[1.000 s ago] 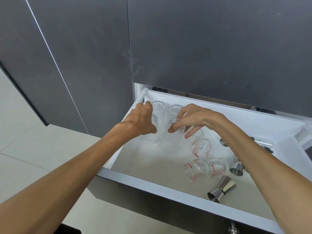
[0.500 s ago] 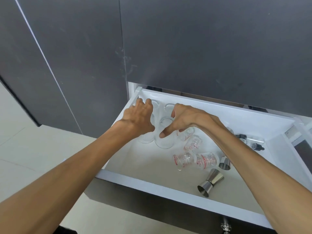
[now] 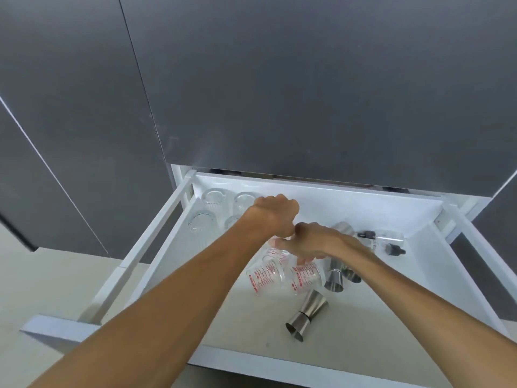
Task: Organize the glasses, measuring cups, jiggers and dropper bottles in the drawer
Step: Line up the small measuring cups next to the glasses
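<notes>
Since the ribbed glasses (image 3: 208,211) already stand grouped beyond the left hand (image 3: 272,218), looks like the measuring cups are next. Near to far: a jigger (image 3: 306,315) lies loose nearer than both hands, then tipped measuring cups (image 3: 265,275) under the right hand (image 3: 313,242), fingers curling down but no clear grip. Left hand's fisted; can't tell if it holds anything. Dropper bottles (image 3: 383,239) lie right of it, all inside the drawer (image 3: 321,194).

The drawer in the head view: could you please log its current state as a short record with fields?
drawer: open, white
ribbed glasses: upright, back-left corner
measuring cups: red-marked, lying on their sides, centre
jiggers: steel; one lying near the front
dropper bottles: lying at back right
left hand: fisted over the glasses
right hand: reaching to the cups; grip unclear
</notes>
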